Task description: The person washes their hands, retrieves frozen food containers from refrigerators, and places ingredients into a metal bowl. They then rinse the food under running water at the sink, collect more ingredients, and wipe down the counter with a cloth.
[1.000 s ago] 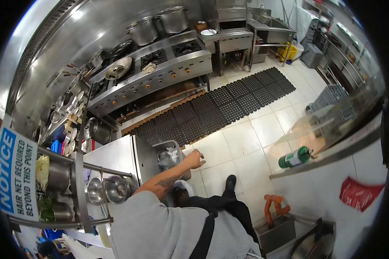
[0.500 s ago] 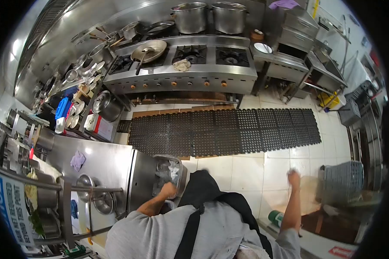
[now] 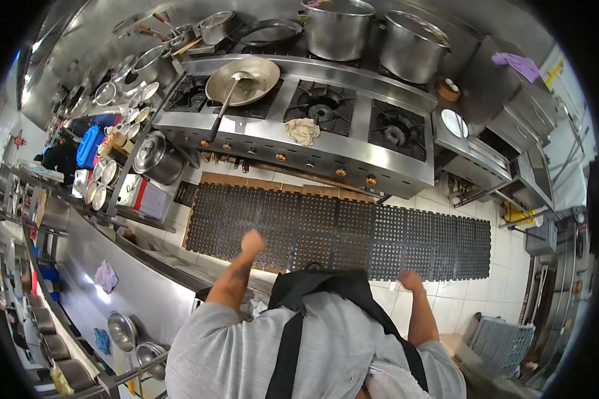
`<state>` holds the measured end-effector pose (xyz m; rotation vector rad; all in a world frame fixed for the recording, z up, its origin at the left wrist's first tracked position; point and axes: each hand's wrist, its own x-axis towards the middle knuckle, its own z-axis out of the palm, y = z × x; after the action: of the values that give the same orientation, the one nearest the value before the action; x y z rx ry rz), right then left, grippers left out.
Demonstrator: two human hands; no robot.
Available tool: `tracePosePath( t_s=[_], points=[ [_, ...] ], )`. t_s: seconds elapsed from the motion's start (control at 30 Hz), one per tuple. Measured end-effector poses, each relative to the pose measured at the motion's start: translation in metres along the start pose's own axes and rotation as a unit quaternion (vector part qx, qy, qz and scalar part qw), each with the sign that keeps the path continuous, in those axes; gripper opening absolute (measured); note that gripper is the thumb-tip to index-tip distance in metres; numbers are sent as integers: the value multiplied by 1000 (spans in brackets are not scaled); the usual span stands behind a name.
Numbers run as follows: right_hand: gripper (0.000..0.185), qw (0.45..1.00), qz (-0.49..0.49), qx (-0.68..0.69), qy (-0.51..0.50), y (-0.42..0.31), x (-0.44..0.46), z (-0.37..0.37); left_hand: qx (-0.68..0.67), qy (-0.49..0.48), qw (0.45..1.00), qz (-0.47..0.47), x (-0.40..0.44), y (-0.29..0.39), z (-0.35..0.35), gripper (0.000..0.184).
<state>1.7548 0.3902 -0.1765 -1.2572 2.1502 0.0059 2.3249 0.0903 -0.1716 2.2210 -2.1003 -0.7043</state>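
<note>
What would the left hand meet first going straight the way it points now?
Probably the stove's front panel, roughly below the cloth; before that only the black mat shows, seemingly lower than the left hand. Depth is unclear.

Wok (image 3: 243, 81) on stove (image 3: 299, 120), seemingly with a ladle (image 3: 227, 100).

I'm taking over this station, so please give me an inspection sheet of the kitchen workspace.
Surface: steel stove, no flame seen.
Job's things: wok on the stove, ladle resting in it.
Clutter: crumpled cloth by the burner right of the wok, a possible fire risk.
Hands: left hand and right hand held out, nothing seen in either.
Cables: nothing seen.
Surroundings: black mat on the floor before the stove.
</note>
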Motion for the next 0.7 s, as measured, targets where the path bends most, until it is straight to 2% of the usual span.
tracePosePath(
  t_s=[0.03, 0.07, 0.1, 0.13, 0.17, 0.23, 0.27, 0.3, 0.33, 0.4, 0.43, 0.47, 0.53, 0.6, 0.67, 0.7],
  points=[
    [35, 991, -117, 4, 69, 31, 2, 22, -6, -29, 999, -44, 43, 17, -17, 34],
    [38, 996, 43, 60, -46, 40, 4, 27, 11, 2, 1000, -17, 76, 28, -30, 36],
    [37, 962, 182, 118, -167, 14, -8, -3, -5, 17, 1000, -24, 110, 37, -36, 35],
    [36, 950, 214, 129, -190, 7, -14, -15, -6, 36, 999, -26, 143, 44, -39, 35],
    [34, 963, 102, 85, -233, 43, 2, -1, 5, 66, 998, -20, 172, 52, -43, 31],
    [31, 946, 129, 73, -289, 56, 22, -20, -25, 80, 996, -40, 190, 89, -81, 27],
    [30, 913, 265, 102, -291, 15, 33, -52, -38, 55, 997, -50, 215, 90, -79, 30],
    [27, 920, 212, -2, -331, 5, 57, -70, -46, 57, 995, -65, 229, 92, -73, 32],
    [28, 925, 195, -3, -328, -5, 80, -84, -52, 62, 994, -78, 241, 97, -74, 33],
    [27, 931, 222, 86, -276, -25, 131, -121, -70, 47, 990, -115, 254, 106, -72, 35],
    [23, 966, 55, 33, -250, 19, 186, -108, -87, 36, 985, -141, 261, 112, -76, 38],
    [21, 976, -108, -40, -187, 60, 239, -95, -96, 40, 983, -151, 275, 112, -78, 38],
    [21, 975, -173, -44, -129, -22, 276, -159, -101, 21, 977, -185, 290, 106, -64, 39],
    [23, 972, -191, -56, -124, -107, 301, -208, -101, -8, 974, -203, 309, 101, -63, 42],
    [29, 990, -35, 108, -79, -176, 325, -234, -102, -29, 972, -210, 347, 94, -64, 45],
    [29, 991, -32, 105, -77, -208, 327, -248, -101, -34, 972, -211, 365, 87, -61, 54]
  ],
)
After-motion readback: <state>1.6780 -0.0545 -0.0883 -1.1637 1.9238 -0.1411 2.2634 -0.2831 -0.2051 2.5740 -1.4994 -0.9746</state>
